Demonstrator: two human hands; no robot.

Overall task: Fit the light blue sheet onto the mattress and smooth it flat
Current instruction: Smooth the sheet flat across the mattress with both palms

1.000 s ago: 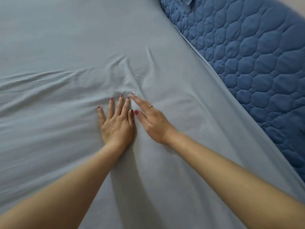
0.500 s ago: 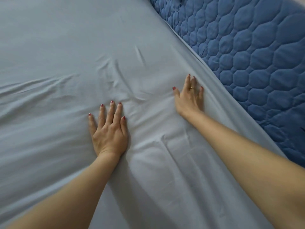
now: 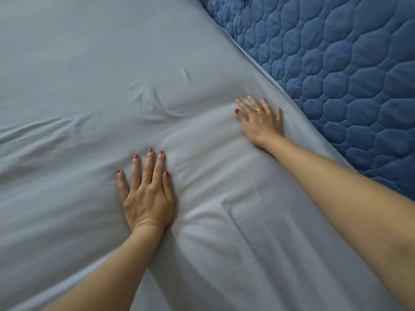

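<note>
The light blue sheet [image 3: 89, 63] covers most of the view, spread over the mattress. Creases bunch in its middle and long folds run off to the left. My left hand [image 3: 147, 196] lies flat, palm down, on the sheet near the centre, fingers apart. My right hand [image 3: 261, 121] presses flat on the sheet farther right, close to the sheet's edge, fingers spread, a gold ring on one finger. Neither hand holds any cloth.
A dark blue quilted cover [image 3: 336, 75] with a hexagon stitch pattern lies bare along the right side, beyond the sheet's hemmed edge [image 3: 258, 66]. That edge runs diagonally from the top centre down to the right.
My right hand slid away from my left hand, out to the right toward the sheet's edge. The left hand stayed nearly in place. The creases between them have flattened.
</note>
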